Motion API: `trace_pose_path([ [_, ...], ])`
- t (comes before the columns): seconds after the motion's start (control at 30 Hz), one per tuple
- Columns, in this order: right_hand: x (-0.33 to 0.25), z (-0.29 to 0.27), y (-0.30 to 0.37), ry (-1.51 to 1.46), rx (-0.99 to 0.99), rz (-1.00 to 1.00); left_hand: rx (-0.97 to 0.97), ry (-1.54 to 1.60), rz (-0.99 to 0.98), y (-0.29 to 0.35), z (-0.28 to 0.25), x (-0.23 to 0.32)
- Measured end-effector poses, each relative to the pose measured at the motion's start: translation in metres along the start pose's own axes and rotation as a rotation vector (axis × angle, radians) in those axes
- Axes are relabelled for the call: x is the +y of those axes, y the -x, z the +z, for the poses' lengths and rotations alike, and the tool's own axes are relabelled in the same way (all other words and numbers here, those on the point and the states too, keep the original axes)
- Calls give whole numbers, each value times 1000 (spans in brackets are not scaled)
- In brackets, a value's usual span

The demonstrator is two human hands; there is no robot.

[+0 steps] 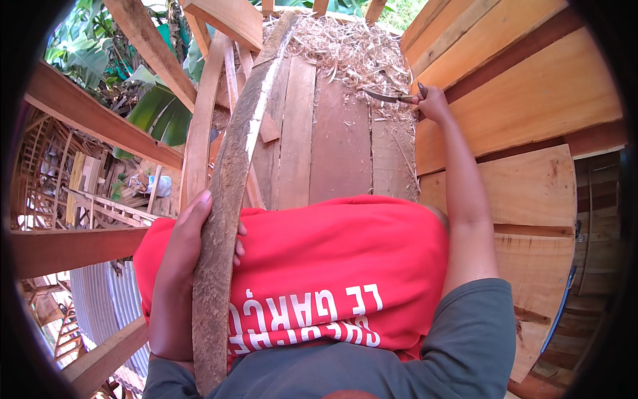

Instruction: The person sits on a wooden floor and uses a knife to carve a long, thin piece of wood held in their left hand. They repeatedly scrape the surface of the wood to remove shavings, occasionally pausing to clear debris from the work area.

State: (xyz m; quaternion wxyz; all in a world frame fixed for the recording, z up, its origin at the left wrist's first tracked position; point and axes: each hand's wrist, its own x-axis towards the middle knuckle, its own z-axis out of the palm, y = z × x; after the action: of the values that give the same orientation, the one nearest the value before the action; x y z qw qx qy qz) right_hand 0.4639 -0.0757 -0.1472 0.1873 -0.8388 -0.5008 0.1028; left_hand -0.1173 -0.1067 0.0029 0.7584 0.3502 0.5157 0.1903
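A long, rough brown wooden plank leans across my lap, running from my body to the far end of the floor. A pale strip shows along the right edge of its far half. Around its near part my left hand is closed, thumb on the left side and fingertips showing on the right. Far to the right, near the board wall, my right hand is wrapped round the handle of a knife. Its dark, slightly curved blade points left, low over the wood shavings and apart from the plank.
Curly wood shavings heap up at the far end of the plank floor. A small wood offcut lies right of the long plank. Board walls stand at right. Open timber framing is at left, with banana leaves beyond.
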Motion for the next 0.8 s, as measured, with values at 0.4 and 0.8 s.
trace_pose_path([
  [0.4, 34, 78, 8, -172, -532, -129, 1, -2, 2, -2, 4, 2],
  [0.8, -29, 68, 10, -502, -849, -65, 42, 2, 21, 0, 0, 1],
])
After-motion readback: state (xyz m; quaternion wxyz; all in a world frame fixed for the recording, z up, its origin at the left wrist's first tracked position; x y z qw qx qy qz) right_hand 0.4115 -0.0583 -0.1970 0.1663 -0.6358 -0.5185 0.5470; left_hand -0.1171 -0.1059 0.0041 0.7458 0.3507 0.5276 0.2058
